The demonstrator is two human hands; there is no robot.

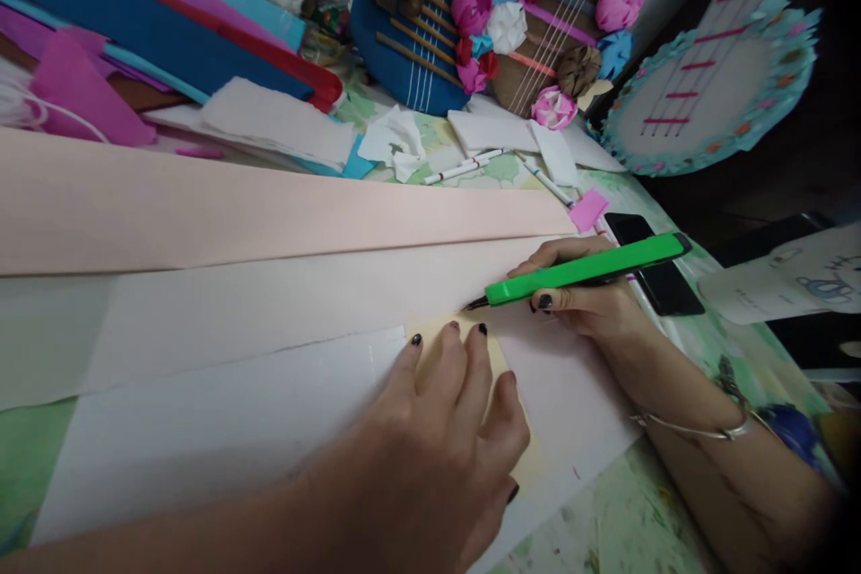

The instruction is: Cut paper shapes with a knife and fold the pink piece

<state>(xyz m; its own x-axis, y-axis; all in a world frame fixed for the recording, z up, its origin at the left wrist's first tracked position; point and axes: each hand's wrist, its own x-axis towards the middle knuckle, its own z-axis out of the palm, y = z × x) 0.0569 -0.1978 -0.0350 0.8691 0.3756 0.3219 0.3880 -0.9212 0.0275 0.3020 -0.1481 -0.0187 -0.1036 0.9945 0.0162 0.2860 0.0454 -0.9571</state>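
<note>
Closest to the bottom of the frame is the left hand (pixel 437 430), palm down with fingers spread. Its grip isn't closed around anything, just resting on a pale yellow piece (pixel 429 343) in the lower middle and on the edge of a white sheet (pixel 235 430). The yellow bit looks like thin paper or card, so I'd call it light, bendy, easy to crease and maybe a bit slidey. Flat fingers spread near the edge seem the way to hold it, no pinching.

Just right of centre, the right hand (pixel 595 305) has its grip closed pen-style, thumb and fingers snug around a green tool (pixel 582 271) with a dark pointed tip. Looks light and stiff to me, probably plastic, best held low near the tip like this. The tip points left, just beside the yellow piece's top corner and the left fingertips; can't tell if it's touching. The back end pokes out past the right hand.

Behind that there's a long peach strip (pixel 235 206) across the middle left, and a dark phone (pixel 674 289) lying on the counter (pixel 605 525) beyond the right wrist. Further back: white pens (pixel 467 166) at upper centre, then a blue string-instrument craft piece (pixel 380 45) trimmed with crumpled paper.
</note>
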